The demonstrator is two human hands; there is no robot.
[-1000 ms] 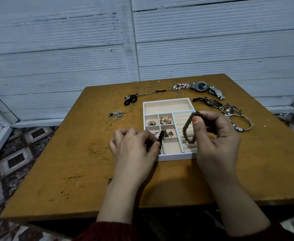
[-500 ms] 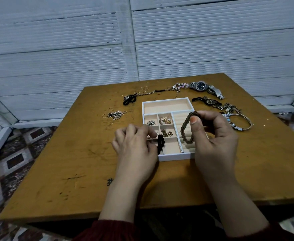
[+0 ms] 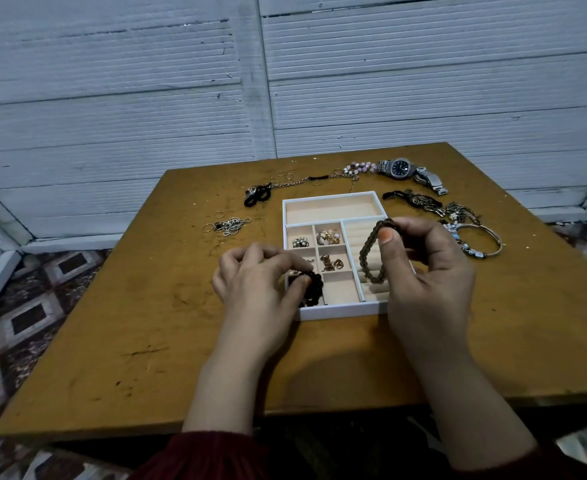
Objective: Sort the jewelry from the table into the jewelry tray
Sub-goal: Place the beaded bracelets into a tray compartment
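Observation:
A white jewelry tray (image 3: pixel 335 311) with peach compartments sits mid-table. My left hand (image 3: pixel 254 292) pinches a black beaded bracelet (image 3: pixel 314 287) over the tray's near-left compartment. My right hand (image 3: pixel 427 271) holds a braided brown bracelet (image 3: pixel 368 252) that hangs as a loop above the ridged ring section on the right. Small rings and earrings (image 3: pixel 328 237) lie in the middle compartments. The long far compartment holds nothing.
On the wooden table (image 3: pixel 146 341) lie a silver watch (image 3: pixel 401 168), a pink bead chain (image 3: pixel 358 167), a black-and-chain necklace (image 3: pixel 261 195), loose rings (image 3: pixel 228 225), dark bracelets (image 3: pixel 420 202) and a bangle (image 3: pixel 479 240). A white panelled wall stands behind.
My left hand has moved right and forward with the black bracelet, from the tray's near-left edge to over its near-left compartment. My right hand stays in place with the brown bracelet.

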